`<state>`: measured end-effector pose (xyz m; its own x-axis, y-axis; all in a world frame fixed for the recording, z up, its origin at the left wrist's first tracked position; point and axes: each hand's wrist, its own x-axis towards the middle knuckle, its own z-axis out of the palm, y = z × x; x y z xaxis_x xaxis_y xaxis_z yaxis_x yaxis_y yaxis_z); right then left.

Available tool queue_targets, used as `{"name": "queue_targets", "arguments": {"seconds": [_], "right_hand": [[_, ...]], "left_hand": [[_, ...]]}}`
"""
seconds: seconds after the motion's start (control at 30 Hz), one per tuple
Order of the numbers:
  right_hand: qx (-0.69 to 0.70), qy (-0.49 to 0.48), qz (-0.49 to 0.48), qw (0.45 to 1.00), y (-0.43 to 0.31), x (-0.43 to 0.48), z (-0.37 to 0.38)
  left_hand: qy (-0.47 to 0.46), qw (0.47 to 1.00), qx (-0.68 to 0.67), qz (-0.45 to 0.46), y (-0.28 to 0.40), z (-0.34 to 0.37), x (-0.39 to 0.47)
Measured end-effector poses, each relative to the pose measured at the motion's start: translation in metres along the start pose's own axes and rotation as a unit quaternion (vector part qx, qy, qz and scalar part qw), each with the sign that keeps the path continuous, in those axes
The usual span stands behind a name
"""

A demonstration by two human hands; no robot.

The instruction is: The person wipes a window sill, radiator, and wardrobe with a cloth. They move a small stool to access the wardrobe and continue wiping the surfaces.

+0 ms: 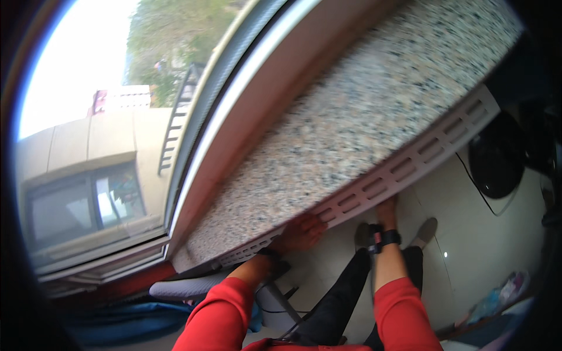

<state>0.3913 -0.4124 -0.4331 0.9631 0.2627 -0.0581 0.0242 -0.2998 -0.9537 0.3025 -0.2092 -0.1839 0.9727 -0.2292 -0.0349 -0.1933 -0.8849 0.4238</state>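
Observation:
A pale slotted vent panel (401, 169) runs along the front edge of a speckled granite windowsill (342, 123). My left hand (305, 232) has its fingers curled onto the near end of this panel, just below the sill edge. My right hand (387, 208) reaches to the panel's lower edge farther along. Its fingers pass out of sight behind the panel, so their grip is hidden. Dark straps circle both my wrists.
A framed window (237, 109) borders the sill on the left. A grey padded seat (193, 285) and blue fabric (131, 322) lie at lower left. On the tiled floor (474, 250), a round black object (496, 158) and a thin cable (472, 182) are at right. Plastic bags (500, 296) lie lower right.

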Motion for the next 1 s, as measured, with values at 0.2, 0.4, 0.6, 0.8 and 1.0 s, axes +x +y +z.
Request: {"name": "queue_targets", "arguments": {"seconds": [0.2,0.4,0.6,0.8,1.0], "right_hand": [[0.541,0.238,0.374,0.715,-0.155,0.039,-0.033],[0.524,0.319,0.162,0.773,-0.136,0.131,-0.082],[0.452,0.332,0.309,0.768,-0.032,0.199,-0.103],[0.402,0.297,0.389,0.774,0.010,0.170,-0.066],[0.495,0.246,0.426,0.717,-0.069,0.111,-0.055]], "left_hand": [[-0.043,0.999,0.003,-0.022,0.001,-0.004,-0.002],[-0.009,1.000,-0.020,0.013,-0.004,0.002,-0.005],[0.013,0.999,0.022,0.037,-0.003,0.002,-0.004],[0.011,0.998,0.047,0.033,-0.006,0.006,-0.013],[-0.002,0.997,0.061,0.048,-0.013,0.010,-0.024]]}}
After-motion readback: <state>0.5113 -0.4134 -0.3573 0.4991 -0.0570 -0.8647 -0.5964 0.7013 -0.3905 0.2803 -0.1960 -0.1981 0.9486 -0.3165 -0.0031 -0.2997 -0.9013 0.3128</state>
